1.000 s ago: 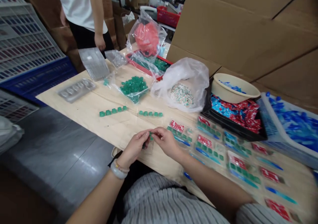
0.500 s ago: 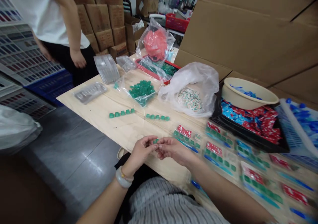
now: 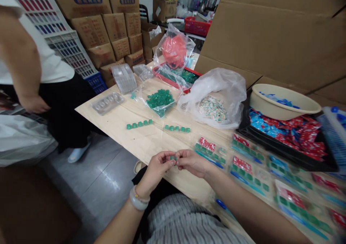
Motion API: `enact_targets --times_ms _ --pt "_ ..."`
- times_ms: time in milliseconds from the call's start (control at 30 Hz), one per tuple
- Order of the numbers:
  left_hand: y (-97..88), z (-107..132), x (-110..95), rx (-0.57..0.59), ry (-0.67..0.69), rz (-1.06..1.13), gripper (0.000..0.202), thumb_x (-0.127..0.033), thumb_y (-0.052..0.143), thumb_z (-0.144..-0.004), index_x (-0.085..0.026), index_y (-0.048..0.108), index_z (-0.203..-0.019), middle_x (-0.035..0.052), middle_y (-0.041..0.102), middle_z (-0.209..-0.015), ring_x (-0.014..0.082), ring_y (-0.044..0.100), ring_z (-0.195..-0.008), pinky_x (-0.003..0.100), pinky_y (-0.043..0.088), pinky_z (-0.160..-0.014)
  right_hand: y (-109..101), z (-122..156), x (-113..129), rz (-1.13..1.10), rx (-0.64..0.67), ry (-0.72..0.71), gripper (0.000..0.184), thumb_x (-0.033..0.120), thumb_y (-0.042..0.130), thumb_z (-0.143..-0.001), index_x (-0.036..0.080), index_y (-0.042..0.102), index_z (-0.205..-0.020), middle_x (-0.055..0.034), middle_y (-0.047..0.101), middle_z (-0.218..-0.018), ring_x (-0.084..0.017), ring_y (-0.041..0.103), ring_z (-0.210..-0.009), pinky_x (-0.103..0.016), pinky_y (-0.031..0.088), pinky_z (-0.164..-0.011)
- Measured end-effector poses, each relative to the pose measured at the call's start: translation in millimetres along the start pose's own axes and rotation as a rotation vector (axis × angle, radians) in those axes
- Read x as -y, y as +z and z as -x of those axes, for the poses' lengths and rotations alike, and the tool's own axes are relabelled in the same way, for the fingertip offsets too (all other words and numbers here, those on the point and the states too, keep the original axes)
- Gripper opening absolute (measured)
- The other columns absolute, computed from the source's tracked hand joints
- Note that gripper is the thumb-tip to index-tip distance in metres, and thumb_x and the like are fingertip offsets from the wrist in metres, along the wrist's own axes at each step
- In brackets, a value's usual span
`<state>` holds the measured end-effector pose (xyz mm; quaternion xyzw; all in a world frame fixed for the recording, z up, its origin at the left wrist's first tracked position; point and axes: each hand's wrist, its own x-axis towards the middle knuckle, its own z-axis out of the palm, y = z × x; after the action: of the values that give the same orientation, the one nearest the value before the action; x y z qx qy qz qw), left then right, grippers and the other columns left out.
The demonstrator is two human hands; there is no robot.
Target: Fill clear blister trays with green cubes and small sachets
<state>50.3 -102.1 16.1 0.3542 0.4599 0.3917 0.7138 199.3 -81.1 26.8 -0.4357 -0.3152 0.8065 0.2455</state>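
My left hand (image 3: pixel 159 169) pinches a small translucent green plastic cube (image 3: pixel 173 158) between thumb and fingers, just above the table's near edge. My right hand (image 3: pixel 192 162) meets it there, its thumb and fingertips closed at the same cube and partly hiding it. Beyond my hands stand two short rows of like pieces, a left row of green cubes (image 3: pixel 140 124) and a right row of green cubes (image 3: pixel 177 128). Farther back lies a clear bag of loose green cubes (image 3: pixel 160 100). Beside it a white plastic bag (image 3: pixel 227 89) gapes over many tiny pale pieces (image 3: pixel 213 108).
Filled clear blister packs (image 3: pixel 241 163) cover the table's right side. Behind them are a black tray of red and blue packets (image 3: pixel 293 128) and a cream basin (image 3: pixel 283 105). Empty clear trays (image 3: pixel 107 103) lie at the left edge. Another person (image 3: pixel 40 67) stands at the left.
The view has turned slightly left, so the table things appear farther right. The other person has moved nearer on the left. My hands stay together at the green cube.
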Motion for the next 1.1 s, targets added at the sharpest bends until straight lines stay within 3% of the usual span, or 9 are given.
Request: enact_targets --times_ms 133,300,400,500,633,767,867,1000,1100 --pt "-4.0 2 -6 0.028 -0.092 0.206 0.023 -0.031 0.066 -0.065 -0.012 0.06 -0.076 -0.0014 0.048 -0.06 0.0049 0.036 -0.05 0.02 0.025 -0.047 7 -4 5 -0.053 -0.025 -0.079 0.023 0.018 0.069 -0.052 0.014 0.047 -0.054 0.0046 0.048 -0.054 -0.006 0.041 -0.051 -0.02 0.028 -0.05" --pt "-7.6 14 -1 0.209 -0.152 0.267 0.019 -0.028 0.065 -0.067 -0.013 0.056 -0.074 -0.0025 0.043 -0.057 0.0045 0.035 -0.049 0.02 0.024 -0.047 7 2 -3 -0.204 0.067 0.032 0.02 0.022 0.07 -0.054 0.013 0.053 -0.06 0.0018 0.053 -0.06 -0.007 0.047 -0.056 -0.021 0.032 -0.053" --pt "-5.2 18 9 0.187 -0.186 0.276 0.021 -0.028 0.066 -0.066 -0.012 0.054 -0.072 -0.0035 0.041 -0.055 0.0032 0.032 -0.047 0.019 0.021 -0.045 7 5 -15 -0.193 0.043 0.055 0.02 0.024 0.068 -0.056 0.014 0.051 -0.06 0.0025 0.051 -0.057 -0.007 0.046 -0.052 -0.022 0.033 -0.052" --pt "-3.0 17 16 0.126 -0.246 0.368 0.025 -0.032 0.065 -0.066 -0.012 0.052 -0.07 -0.0039 0.039 -0.056 0.0024 0.029 -0.046 0.018 0.017 -0.042 8 6 -20 -0.018 -0.067 -0.143 0.021 0.025 0.065 -0.061 0.017 0.054 -0.076 0.0027 0.052 -0.066 -0.008 0.047 -0.056 -0.022 0.036 -0.053" --pt "-2.8 7 16 0.061 -0.239 0.388 0.03 -0.041 0.06 -0.069 -0.013 0.05 -0.071 -0.0051 0.036 -0.054 0.0027 0.029 -0.045 0.017 0.017 -0.041 8 2 -16 0.441 -0.104 -0.449 0.025 0.025 0.059 -0.068 0.019 0.056 -0.092 -0.0022 0.055 -0.085 -0.011 0.052 -0.074 -0.026 0.042 -0.065" --pt "-2.2 -3 13 0.011 -0.173 0.318 0.032 -0.043 0.058 -0.07 -0.013 0.047 -0.068 -0.0052 0.036 -0.054 0.0028 0.03 -0.045 0.017 0.018 -0.04 8 -3 -13 0.783 -0.262 -0.558 0.012 0.019 0.053 -0.072 0.017 0.06 -0.081 -0.0025 0.055 -0.072 -0.011 0.051 -0.064 -0.026 0.042 -0.06" --pt "-2.0 -5 12 -0.01 -0.154 0.313 0.033 -0.044 0.058 -0.069 -0.013 0.047 -0.068 -0.0047 0.037 -0.056 0.0029 0.03 -0.045 0.016 0.018 -0.04 9 -3 -13 0.895 -0.34 -0.616 0.014 0.014 0.051 -0.072 0.017 0.059 -0.082 -0.0021 0.055 -0.07 -0.011 0.05 -0.062 -0.025 0.042 -0.059" --pt "-3.7 -4 12 0.083 -0.214 0.42 0.029 -0.04 0.063 -0.067 -0.013 0.051 -0.071 -0.004 0.038 -0.059 0.0027 0.03 -0.047 0.016 0.018 -0.041 9 1 -11 0.906 -0.255 -0.648 0.027 0.012 0.05 -0.073 0.019 0.057 -0.097 -0.0028 0.053 -0.08 -0.011 0.051 -0.068 -0.024 0.043 -0.059" --pt "-3.9 -2 11 0.104 -0.248 0.474 0.025 -0.032 0.067 -0.064 -0.013 0.054 -0.074 -0.003 0.04 -0.062 0.0031 0.032 -0.05 0.016 0.02 -0.042 8 3 -7 0.955 -0.198 -0.643 0.026 0.014 0.05 -0.074 0.02 0.056 -0.099 -0.003 0.052 -0.082 -0.01 0.051 -0.068 -0.023 0.044 -0.059"
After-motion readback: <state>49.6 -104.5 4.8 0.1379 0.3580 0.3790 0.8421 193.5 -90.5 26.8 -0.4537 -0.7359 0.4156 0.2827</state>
